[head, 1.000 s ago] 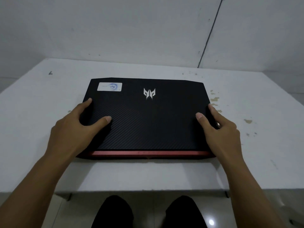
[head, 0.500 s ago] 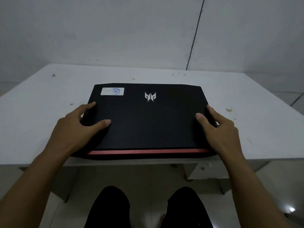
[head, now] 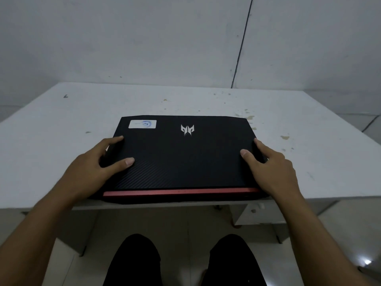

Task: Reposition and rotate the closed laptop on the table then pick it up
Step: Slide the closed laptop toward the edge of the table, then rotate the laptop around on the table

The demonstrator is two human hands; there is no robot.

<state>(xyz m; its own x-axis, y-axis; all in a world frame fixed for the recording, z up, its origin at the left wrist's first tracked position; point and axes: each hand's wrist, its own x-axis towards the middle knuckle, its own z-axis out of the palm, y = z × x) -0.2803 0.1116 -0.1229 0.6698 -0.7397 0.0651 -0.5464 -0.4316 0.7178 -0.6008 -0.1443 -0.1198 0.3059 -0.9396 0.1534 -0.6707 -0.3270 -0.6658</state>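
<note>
Closed laptop [head: 185, 159] at the desk [head: 51, 141] near edge, long axis running 9 to 3 o'clock, left hand [head: 92, 168] and right hand [head: 272, 168] each a spread grip clasping a short side (thumbs on lid), equally near.

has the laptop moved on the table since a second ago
Yes. The laptop has slid toward the person: its red strip now sits at the table near edge, where earlier bare tabletop showed in front of it.
</note>
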